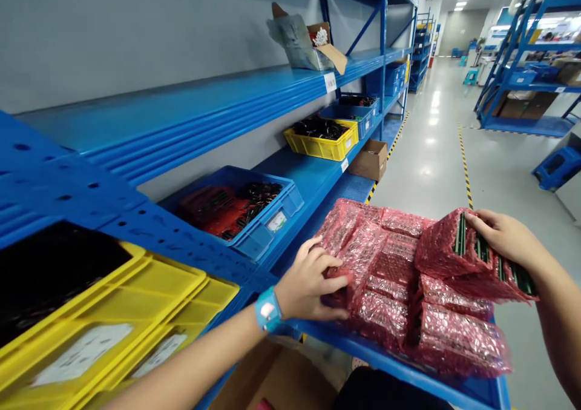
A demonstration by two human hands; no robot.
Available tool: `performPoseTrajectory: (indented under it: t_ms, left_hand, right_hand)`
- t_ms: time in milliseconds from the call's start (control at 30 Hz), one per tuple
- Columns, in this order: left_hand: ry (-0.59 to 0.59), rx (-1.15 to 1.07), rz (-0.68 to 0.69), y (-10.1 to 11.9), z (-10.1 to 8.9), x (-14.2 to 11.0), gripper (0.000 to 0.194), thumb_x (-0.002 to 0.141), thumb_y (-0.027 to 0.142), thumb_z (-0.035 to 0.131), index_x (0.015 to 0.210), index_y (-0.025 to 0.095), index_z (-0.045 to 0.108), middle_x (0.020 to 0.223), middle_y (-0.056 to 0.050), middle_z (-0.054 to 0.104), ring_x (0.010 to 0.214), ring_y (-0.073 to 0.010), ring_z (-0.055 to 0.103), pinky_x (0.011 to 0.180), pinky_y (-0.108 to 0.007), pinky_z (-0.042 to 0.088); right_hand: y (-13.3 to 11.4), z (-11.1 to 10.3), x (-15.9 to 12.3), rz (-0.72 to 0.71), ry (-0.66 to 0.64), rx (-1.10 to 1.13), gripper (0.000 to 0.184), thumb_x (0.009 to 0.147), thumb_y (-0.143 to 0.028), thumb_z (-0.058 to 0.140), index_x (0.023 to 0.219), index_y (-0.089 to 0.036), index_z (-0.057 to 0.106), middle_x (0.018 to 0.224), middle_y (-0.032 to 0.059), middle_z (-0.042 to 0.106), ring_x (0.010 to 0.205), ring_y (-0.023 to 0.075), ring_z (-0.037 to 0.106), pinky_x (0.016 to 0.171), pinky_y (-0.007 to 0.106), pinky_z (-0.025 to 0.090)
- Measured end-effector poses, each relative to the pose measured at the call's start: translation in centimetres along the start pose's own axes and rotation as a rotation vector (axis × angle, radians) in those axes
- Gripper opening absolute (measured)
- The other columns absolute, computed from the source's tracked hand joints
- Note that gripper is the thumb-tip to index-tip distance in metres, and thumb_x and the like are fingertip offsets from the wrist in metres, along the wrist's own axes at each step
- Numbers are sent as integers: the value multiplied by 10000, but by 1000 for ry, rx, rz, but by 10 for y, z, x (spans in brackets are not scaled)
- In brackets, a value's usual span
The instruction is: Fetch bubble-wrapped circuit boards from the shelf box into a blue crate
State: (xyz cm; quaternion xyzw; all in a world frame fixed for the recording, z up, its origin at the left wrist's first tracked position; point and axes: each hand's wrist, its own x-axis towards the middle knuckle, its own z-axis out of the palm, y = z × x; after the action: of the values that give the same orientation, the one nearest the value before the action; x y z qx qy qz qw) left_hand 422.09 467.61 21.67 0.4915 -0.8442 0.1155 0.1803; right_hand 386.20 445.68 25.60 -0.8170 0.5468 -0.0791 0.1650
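Note:
My right hand [512, 240] grips a bundle of pink bubble-wrap bags [442, 246], tilted above the others, with green edges of circuit boards showing at the open ends. Its thumb lies along the top; the fingers underneath are hidden. On the left side of the load, my left hand [313, 283] rests with fingers spread and curved against the pink bubble-wrapped packs [363, 246]. These packs lie in rows in a blue tray [358, 352], several of them side by side. A blue band [267, 310] sits on my left wrist.
To the left runs a blue shelf rack [227, 113] with a blue bin [272, 216], a yellow bin [327, 146] and an open carton [308, 43]. Yellow crates [181, 283] stand at the near left. A brown box [370, 160] is low beside the aisle [431, 113].

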Motion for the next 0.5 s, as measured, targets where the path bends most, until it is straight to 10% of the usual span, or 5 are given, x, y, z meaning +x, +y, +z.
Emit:
performPoseTrajectory:
  t_ms: [167,333,500]
  left_hand:
    - [-320,-39,-648,50,-25,55,854,592,815,553,1138,159,552,941,-111,626,930,-314,563,970,-732,263]
    - [-470,309,-672,55,-10,85,838,682,494,722,1410,251,384,1083,-156,589,1011,-372,541,927,-677,352]
    - [-338,270,-773,32,9,73,769,768,404,628,1442,210,314,1415,-244,351,1159,-419,468,813,-495,481]
  right_hand:
    - [1,1,2,6,-8,-32,602,869,-667,265,1113,-265,641,949,80,714,881,284,642,710,354,454]
    - [-1,-2,2,5,3,-44,590,870,-661,274,1074,-255,650,936,79,719,840,278,649,678,349,448]
    - [-4,-4,1,-21,4,-58,551,882,-626,266,987,-259,663,883,69,720,817,273,649,662,349,441]
